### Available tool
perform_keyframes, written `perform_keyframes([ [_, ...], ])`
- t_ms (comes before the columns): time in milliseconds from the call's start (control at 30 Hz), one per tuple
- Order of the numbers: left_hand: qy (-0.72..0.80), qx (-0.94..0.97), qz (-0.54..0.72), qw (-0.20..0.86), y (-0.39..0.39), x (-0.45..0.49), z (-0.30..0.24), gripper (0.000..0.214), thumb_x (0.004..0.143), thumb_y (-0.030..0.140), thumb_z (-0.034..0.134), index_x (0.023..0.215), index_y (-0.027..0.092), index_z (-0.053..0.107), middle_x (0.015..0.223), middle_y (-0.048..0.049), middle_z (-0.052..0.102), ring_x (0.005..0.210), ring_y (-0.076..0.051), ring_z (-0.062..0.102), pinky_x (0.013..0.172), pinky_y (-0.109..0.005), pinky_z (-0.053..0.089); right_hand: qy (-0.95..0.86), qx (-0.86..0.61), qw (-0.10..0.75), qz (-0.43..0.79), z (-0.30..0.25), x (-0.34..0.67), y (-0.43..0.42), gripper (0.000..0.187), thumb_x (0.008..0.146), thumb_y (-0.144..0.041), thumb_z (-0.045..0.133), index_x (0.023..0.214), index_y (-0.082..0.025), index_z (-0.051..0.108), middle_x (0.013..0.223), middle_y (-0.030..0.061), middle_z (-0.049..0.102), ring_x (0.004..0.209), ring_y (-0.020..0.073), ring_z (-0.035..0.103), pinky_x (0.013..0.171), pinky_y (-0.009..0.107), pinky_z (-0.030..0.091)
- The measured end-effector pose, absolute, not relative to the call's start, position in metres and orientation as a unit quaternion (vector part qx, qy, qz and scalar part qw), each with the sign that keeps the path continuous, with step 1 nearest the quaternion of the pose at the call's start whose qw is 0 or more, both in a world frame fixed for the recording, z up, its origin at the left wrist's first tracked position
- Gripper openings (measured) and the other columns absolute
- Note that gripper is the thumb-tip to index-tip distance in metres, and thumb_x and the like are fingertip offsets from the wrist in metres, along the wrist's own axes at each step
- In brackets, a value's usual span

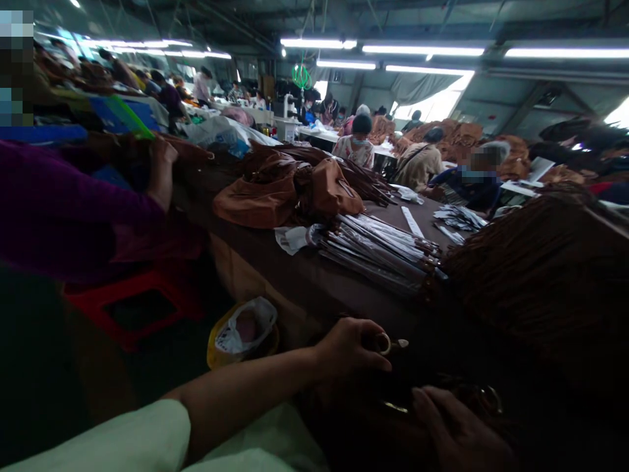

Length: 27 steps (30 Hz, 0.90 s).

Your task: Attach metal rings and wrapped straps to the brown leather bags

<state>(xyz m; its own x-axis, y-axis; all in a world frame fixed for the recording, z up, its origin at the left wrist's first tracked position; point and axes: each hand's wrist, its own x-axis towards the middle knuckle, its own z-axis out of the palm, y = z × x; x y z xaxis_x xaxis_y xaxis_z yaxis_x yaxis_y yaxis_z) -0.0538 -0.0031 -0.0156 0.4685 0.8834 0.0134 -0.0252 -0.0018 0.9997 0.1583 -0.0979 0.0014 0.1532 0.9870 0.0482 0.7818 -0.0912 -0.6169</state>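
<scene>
In the dark foreground my left hand [348, 351] is closed, thumb and fingers pinching a gold-coloured ring clasp [386, 344] whose small pale end points right. Lower and to the right, my right hand [455, 423] has thumb and finger pressed together; shadow hides what they hold, if anything. Close to those fingertips a thin gold metal piece [396, 407] glints. Just beyond the right hand lies another shiny curved metal piece [493, 398] on dark material. Both hands are over the dark brown table [314, 288].
Plastic-wrapped straps [378, 252] lie in a bundle beyond my hands, with brown bags [295, 190] behind. A tall heap of brown strips [545, 282] stands at right. A yellow container with a plastic bag [246, 331] sits left of the table. A person in purple [73, 210] is near a red stool [137, 298].
</scene>
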Motion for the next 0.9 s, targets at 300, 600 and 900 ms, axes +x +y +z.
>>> perform_keyframes([
  [300, 0.36, 0.744, 0.313, 0.468, -0.016, -0.055, -0.021, 0.045, 0.068, 0.033, 0.078, 0.108, 0.018, 0.063, 0.1, -0.0032, 0.066, 0.089, -0.017, 0.061, 0.077, -0.025, 0.046, -0.58, -0.719, 0.304, 0.232, 0.004, 0.11, -0.07, 0.044, 0.074, -0.062, 0.056, 0.089, -0.024, 0.072, 0.09, 0.0054, 0.075, 0.083, 0.0253, 0.069, 0.072, 0.03, 0.053],
  [600, 0.426, 0.858, 0.112, 0.264, -0.025, -0.042, -0.041, 0.046, 0.078, 0.058, 0.058, 0.094, 0.015, 0.057, 0.091, -0.0096, 0.067, 0.081, -0.027, 0.067, 0.069, -0.034, 0.052, -0.67, -0.693, 0.266, -0.017, -0.019, 0.108, -0.087, 0.04, 0.089, -0.049, 0.048, 0.088, -0.018, 0.074, 0.088, 0.0093, 0.075, 0.074, 0.0235, 0.069, 0.064, 0.031, 0.049],
  [900, 0.408, 0.871, -0.037, 0.271, -0.025, -0.028, -0.053, 0.025, 0.074, 0.04, 0.061, 0.082, 0.017, 0.062, 0.084, -0.0122, 0.07, 0.074, -0.028, 0.069, 0.058, -0.032, 0.053, -0.783, -0.568, 0.175, -0.183, -0.065, 0.107, -0.117, 0.031, 0.094, -0.014, 0.041, 0.109, -0.014, 0.069, 0.092, 0.0105, 0.074, 0.081, 0.0216, 0.066, 0.077, 0.034, 0.047],
])
